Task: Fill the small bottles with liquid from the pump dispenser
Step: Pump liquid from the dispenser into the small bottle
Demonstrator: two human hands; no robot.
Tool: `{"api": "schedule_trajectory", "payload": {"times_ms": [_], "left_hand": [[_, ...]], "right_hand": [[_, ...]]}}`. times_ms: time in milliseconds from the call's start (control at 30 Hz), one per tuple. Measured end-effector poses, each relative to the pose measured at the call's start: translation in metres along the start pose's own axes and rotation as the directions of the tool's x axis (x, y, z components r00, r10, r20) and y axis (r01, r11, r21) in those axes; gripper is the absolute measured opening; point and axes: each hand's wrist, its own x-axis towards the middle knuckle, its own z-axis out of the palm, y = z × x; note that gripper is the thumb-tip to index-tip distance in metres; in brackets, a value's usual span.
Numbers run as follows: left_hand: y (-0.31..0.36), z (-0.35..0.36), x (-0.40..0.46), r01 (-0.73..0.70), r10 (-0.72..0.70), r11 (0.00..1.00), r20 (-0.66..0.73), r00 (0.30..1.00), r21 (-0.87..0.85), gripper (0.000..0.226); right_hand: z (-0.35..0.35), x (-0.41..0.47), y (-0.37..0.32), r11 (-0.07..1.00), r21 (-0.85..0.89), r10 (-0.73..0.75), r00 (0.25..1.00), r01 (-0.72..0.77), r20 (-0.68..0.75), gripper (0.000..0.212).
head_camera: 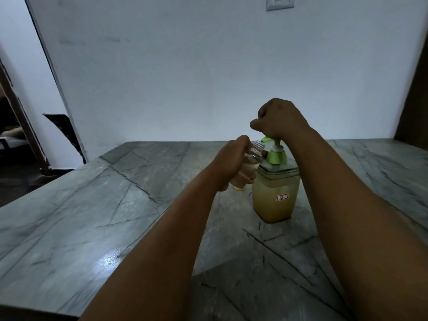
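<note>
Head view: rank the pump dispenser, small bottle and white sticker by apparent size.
1. Pump dispenser, clearly largest.
2. Small bottle, partly hidden by the left hand.
3. White sticker, smallest.

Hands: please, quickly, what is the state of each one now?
Left hand: fingers curled round the small bottle, holding it tilted at the spout.
Right hand: a fist, pressing the pump.

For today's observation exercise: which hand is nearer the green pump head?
Right. The right hand presses the green pump head; the left hand holds the small clear plastic bottle beside its spout.
</note>
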Motion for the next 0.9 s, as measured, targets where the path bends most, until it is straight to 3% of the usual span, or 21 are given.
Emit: {"api": "schedule_trajectory", "payload": {"times_ms": [167, 433, 600, 767, 900], "left_hand": [[-0.0002, 0.0004, -0.0002, 0.008, -0.008, 1.000, 0.002, 1.000, -0.001, 0.030], [-0.0010, -0.0007, 0.0001, 0.017, -0.017, 1.000, 0.004, 1.000, 0.001, 0.031], [-0.0004, -0.0006, 0.0006, 0.004, -0.004, 1.000, 0.014, 1.000, 0.011, 0.032], [-0.0009, -0.0004, 0.0006, 0.002, -0.002, 1.000, 0.021, 1.000, 0.002, 0.032], [-0.0005, 0.0003, 0.0004, 0.016, -0.016, 1.000, 0.003, 1.000, 0.008, 0.029]], "right_hand": [[0.0047, 0.0020, 0.0012, 0.998, -0.066, 0.026, 0.991, -0.018, 0.128, 0.039], [0.0011, 0.0013, 0.0010, 1.000, 0.013, 0.014, 0.989, -0.012, -0.147, 0.027], [0.0017, 0.0021, 0.0001, 1.000, 0.000, -0.014, 1.000, 0.014, -0.027, 0.015], [0.0042, 0.0021, 0.0002, 0.999, -0.029, -0.015, 0.995, 0.018, 0.104, 0.037], [0.0054, 0.0011, 0.0014, 1.000, -0.019, -0.021, 0.999, 0.022, 0.039, 0.039]]}}
